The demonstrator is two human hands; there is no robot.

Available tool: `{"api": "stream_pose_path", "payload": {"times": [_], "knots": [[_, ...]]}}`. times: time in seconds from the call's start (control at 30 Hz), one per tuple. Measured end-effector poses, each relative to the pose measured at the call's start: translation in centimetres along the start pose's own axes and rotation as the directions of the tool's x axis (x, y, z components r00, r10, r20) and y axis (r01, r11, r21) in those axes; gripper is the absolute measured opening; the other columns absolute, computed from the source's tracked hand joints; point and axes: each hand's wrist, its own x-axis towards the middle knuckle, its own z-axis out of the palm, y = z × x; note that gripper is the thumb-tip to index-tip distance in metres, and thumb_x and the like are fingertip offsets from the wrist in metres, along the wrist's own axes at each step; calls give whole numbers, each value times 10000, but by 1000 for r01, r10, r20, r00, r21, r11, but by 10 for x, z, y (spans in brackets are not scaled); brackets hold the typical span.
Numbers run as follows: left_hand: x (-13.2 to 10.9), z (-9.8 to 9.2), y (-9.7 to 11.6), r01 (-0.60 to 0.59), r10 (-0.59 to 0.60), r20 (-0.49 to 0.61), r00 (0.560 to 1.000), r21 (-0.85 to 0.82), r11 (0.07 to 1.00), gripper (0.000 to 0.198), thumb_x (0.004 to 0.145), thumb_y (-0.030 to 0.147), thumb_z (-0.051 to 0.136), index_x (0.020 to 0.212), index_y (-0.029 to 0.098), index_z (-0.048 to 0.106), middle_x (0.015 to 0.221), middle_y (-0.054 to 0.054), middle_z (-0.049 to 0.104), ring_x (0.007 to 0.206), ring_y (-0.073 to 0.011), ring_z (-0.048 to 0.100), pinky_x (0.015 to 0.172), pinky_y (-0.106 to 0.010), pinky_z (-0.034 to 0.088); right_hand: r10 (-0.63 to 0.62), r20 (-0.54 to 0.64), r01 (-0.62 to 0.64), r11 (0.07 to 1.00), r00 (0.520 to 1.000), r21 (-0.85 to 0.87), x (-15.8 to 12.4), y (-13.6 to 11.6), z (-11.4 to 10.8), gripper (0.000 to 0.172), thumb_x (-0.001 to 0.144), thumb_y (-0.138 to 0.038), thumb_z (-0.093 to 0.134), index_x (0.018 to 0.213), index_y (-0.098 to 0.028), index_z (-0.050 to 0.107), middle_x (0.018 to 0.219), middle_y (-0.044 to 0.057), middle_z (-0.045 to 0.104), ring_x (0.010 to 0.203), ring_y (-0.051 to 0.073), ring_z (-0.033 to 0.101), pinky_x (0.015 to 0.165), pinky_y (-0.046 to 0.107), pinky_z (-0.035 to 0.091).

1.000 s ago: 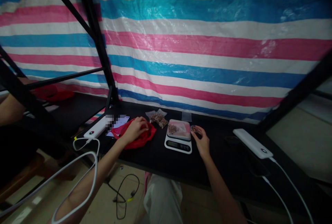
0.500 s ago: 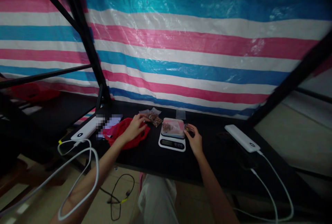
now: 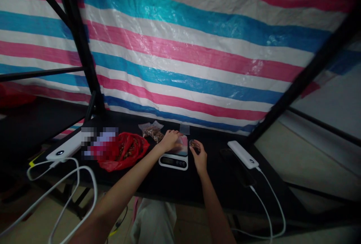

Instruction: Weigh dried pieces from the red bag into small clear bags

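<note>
The left hand is laid on the tray of a digital kitchen scale, fingers together. A small dark lump is pinched by the curled fingers of the right hand, just beside the scale. A red plastic bag and a clear bag are lying on the black table, before a striped tarpaulin.

The black table holds a digital scale, with a red plastic bag beside it. White power banks lie on either side.
</note>
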Motion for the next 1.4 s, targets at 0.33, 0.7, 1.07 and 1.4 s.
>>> {"api": "stream_pose_path", "payload": {"times": [0.33,0.7,1.07,1.4], "knots": [[-6,4,-10,72,-86,-55,995,-219,973,614,670,403,652,1211,204,441,1114,-84,579,1033,-249,513,943,-416,280,-22,18,22,1000,1000,-21,-1,1,1,393,719,-337,586,1077,-184,534,1044,88,630,940,205,592,864,382,438],[-15,-11,-21,-12,-205,-94,974,-931,366,673,621,242,708,1213,174,394,1012,-79,581,892,-178,563,761,-317,438,-174,134,182,982,976,-55,35,-51,-11,439,752,-353,569,1169,-227,516,1167,82,570,1029,223,545,850,384,432],[-12,-19,-13,-57,-162,-91,983,-977,205,692,558,234,767,1158,154,431,967,-77,591,820,-156,583,726,-294,450,-325,612,527,830,721,-180,85,-112,-21,419,760,-260,590,1175,-290,532,1063,33,577,1000,195,534,898,363,386],[-5,-5,-8,-96,-156,-124,980,-980,173,696,534,200,772,1147,166,444,895,-34,570,791,-137,582,720,-286,454,-219,772,672,662,596,-331,83,-134,-24,447,777,-182,569,1198,-316,503,1082,37,534,1005,193,508,834,343,374]]}}
